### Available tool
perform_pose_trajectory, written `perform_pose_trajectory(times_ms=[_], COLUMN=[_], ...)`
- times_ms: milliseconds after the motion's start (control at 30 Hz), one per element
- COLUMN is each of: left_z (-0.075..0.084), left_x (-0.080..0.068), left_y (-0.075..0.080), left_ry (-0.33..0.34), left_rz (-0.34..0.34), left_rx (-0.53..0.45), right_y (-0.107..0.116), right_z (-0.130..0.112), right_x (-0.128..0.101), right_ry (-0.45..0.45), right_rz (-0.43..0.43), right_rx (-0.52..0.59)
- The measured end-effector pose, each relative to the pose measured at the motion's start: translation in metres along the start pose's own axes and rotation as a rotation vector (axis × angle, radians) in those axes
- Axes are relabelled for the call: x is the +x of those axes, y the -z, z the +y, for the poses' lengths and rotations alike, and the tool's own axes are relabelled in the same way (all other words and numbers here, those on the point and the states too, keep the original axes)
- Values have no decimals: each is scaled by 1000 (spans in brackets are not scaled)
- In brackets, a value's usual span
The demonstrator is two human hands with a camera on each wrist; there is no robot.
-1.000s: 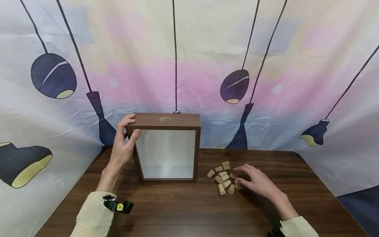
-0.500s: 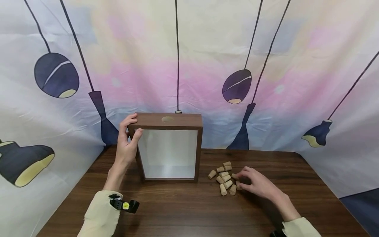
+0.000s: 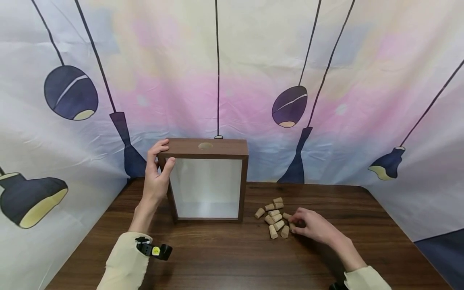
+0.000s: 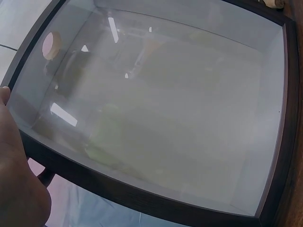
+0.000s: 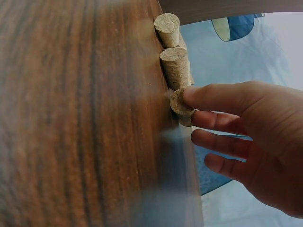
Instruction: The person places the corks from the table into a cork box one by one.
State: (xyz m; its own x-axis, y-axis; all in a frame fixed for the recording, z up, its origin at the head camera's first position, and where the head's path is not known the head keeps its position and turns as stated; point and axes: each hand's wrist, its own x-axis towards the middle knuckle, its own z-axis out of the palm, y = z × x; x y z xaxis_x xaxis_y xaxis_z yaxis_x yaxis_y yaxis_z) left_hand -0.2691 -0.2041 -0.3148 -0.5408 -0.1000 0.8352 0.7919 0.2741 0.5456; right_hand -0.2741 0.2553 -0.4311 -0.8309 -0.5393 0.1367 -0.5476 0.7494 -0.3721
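Left hand (image 3: 155, 177) clasps the glass-fronted wooden box (image 3: 208, 179); right hand (image 3: 314, 226) pinches a tapered cork (image 5: 182, 107).

You have nothing legible to read here. The small yellow round sticker (image 3: 156, 251) on the black wrist-worn camera clip (image 3: 154, 249) at your left sleeve carries a dark mark, but it is too small to make out. The dark wooden shadow-box frame (image 3: 207, 148) and the pale tapered corks (image 3: 274, 217) show no lettering.
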Motion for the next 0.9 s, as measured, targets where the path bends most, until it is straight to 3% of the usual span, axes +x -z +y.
perform_pose_trajectory(times_ms=[667, 900], left_z=[-3, -33], left_x=[-1, -1], left_y=[-2, 1], left_ry=[-5, -13], left_rz=[17, 35], left_rx=[-20, -23], right_y=[-2, -1], right_z=[3, 2], right_x=[-2, -3], right_ry=[20, 18], right_rz=[32, 42], right_rx=[-11, -23])
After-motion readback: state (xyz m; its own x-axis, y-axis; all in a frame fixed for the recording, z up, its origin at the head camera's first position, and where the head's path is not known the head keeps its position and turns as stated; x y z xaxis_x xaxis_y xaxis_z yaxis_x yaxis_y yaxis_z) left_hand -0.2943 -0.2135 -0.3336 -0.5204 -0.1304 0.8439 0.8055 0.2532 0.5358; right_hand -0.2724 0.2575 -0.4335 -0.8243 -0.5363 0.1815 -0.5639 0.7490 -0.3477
